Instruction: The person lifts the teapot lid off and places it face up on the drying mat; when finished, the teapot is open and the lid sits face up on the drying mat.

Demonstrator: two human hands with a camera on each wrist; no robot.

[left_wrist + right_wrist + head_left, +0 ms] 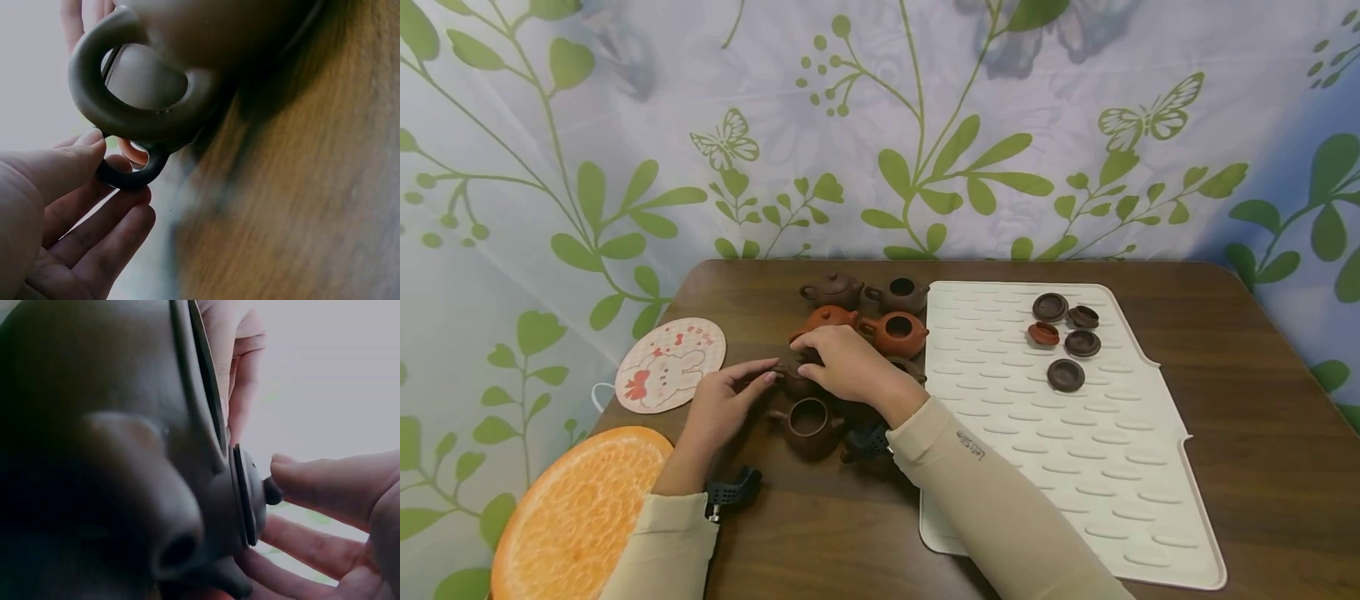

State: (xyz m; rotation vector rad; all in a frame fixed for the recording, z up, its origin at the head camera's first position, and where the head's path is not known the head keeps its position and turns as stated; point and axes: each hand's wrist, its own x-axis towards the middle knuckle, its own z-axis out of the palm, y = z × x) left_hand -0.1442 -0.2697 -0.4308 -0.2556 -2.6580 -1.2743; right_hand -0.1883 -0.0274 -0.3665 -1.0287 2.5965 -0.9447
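Observation:
My left hand (722, 408) pinches the small handle (132, 180) of a dark brown teapot (794, 385) between thumb and fingers. Over that same pot reaches my right hand (850, 362), its thumb at the knob of a dark lid (253, 497) and its fingers around the far side. The lid sits at the pot's opening. Nearer to me stands a lidless brown teapot (812, 443), whose larger handle (137, 124) fills the front of the left wrist view. Its spout and open rim loom in the right wrist view. My right hand and forearm partly hide other pots.
Behind the hands stand an orange-red lidded teapot (831, 317), an orange-red lidless one (901, 337), a brown lidded one (835, 289) and a brown lidless one (910, 298). Several loose lids (1066, 375) lie on a white ridged mat (1000, 500). Left are a rabbit-print round pad (677, 375) and an orange-slice mat (580, 508).

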